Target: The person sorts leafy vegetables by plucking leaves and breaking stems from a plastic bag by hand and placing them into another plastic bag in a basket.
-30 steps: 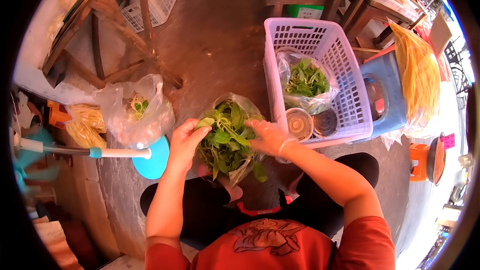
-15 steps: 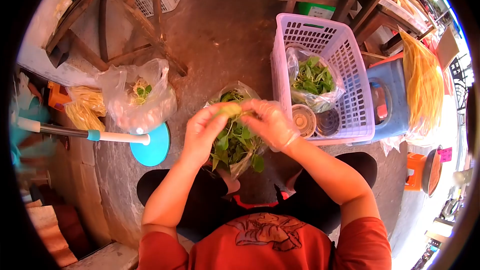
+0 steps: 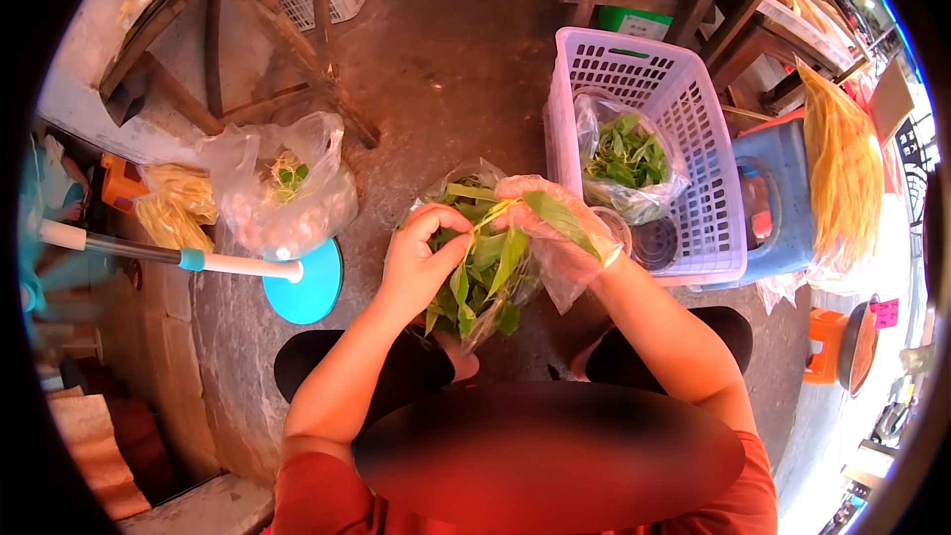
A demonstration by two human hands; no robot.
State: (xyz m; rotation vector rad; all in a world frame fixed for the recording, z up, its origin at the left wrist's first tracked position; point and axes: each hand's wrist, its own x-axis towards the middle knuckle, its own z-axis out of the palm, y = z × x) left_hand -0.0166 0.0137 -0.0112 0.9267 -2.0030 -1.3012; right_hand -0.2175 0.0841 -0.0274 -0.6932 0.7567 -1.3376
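My left hand [image 3: 428, 256] pinches the stem end of a leafy green sprig [image 3: 561, 215] between thumb and fingers. In a loose clear plastic glove, my right hand [image 3: 555, 228] is closed round the same sprig, and one broad leaf lies across its fingers. Just beneath both hands, a clear plastic bag [image 3: 492, 335] full of leafy greens [image 3: 474, 282] stands on the floor between my feet. Part of the bag is hidden by my hands.
At right stands a lilac basket [image 3: 709, 163] holding a bag of greens [image 3: 629, 154] and round containers. A blue container [image 3: 778, 178] is beside it. At left are a plastic bag with trimmings [image 3: 287, 213], a turquoise disc [image 3: 309, 287] and a wooden trestle [image 3: 263, 15].
Both hands have shifted slightly, and the sprig's leaves now spread over the gloved right hand. My left hand has turned, its fingers curling at the stem. The view has moved a little.
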